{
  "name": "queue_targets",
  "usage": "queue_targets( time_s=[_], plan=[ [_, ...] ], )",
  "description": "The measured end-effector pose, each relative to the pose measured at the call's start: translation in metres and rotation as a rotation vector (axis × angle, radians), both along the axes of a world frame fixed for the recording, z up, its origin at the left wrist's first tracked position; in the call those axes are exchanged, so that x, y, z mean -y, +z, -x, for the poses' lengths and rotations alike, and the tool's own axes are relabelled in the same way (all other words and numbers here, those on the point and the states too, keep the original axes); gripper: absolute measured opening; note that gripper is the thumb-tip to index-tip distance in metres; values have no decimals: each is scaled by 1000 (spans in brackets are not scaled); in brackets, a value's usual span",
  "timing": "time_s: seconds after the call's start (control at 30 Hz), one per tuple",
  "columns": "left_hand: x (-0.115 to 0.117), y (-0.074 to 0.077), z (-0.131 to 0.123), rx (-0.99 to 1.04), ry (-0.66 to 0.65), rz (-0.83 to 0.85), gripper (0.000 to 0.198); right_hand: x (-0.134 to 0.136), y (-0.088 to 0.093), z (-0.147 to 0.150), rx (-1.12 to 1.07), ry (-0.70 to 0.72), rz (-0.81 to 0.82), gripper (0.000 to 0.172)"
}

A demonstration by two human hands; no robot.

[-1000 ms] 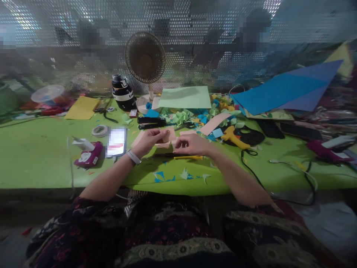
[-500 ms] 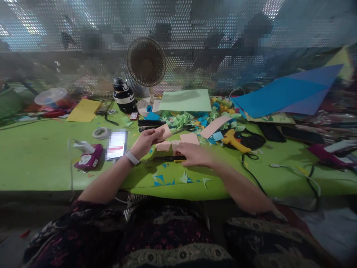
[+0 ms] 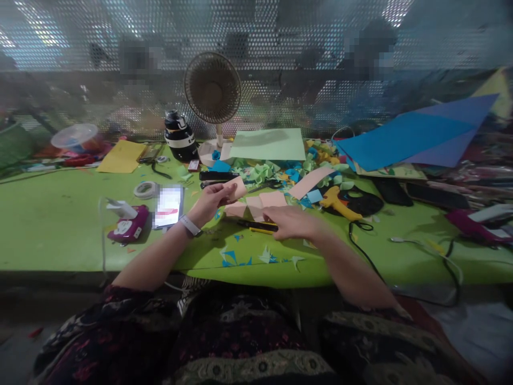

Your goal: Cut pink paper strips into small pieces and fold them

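Observation:
My left hand [image 3: 209, 201] is raised a little off the green table [image 3: 60, 224], its fingers pinched on a small pink paper piece [image 3: 237, 188]. More pink pieces [image 3: 272, 199] lie just right of it. My right hand [image 3: 293, 222] is low on the table, fingers together over the handle end of a yellow-and-black tool [image 3: 256, 226], whose dark tip sticks out to the left. A long pink strip [image 3: 310, 182] lies behind.
A phone [image 3: 168, 206], a purple gadget [image 3: 127, 227] and a tape roll [image 3: 145, 189] sit to the left. A fan [image 3: 212, 91], a dark bottle [image 3: 179, 138], a green sheet [image 3: 268, 144], paper scraps, a yellow glue gun [image 3: 336, 200], cables and blue sheets [image 3: 417, 139] lie behind and to the right.
My hands have parted. The left one lifted the pink piece up and back. The right one let go of the paper and dropped onto the yellow-and-black tool.

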State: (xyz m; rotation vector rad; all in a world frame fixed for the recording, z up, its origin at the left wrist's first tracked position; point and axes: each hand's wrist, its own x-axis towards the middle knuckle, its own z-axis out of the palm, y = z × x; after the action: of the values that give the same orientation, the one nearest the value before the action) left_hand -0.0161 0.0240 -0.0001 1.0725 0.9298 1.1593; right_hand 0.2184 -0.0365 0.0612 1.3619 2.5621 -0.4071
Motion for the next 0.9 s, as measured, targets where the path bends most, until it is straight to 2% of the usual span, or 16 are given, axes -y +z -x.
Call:
queue_targets(
  time_s=[0.13, 0.33, 0.43, 0.53, 0.67, 0.77, 0.9],
  plan=[
    [-1, -2, 0, 5, -9, 1, 42, 1, 1, 3, -22, 3, 14, 43],
    [-1, 4, 0, 21, 17, 27, 45, -1, -8, 8, -149, 117, -99, 24],
    [-2, 7, 1, 44, 1, 8, 45, -5, -5, -1, -215, 46, -152, 24],
    [-4, 8, 4, 69, -26, -31, 45, -11, 8, -25, -329, -50, -161, 26],
    [-6, 6, 6, 98, -36, -49, 42, -23, 22, -60, -479, -242, -391, 26],
    [-6, 5, 6, 100, -34, -48, 41, -31, 20, -71, -438, -315, -491, 28],
    [-5, 6, 6, 92, -34, -46, 40, -34, 15, -69, -402, -318, -488, 29]
  ],
)
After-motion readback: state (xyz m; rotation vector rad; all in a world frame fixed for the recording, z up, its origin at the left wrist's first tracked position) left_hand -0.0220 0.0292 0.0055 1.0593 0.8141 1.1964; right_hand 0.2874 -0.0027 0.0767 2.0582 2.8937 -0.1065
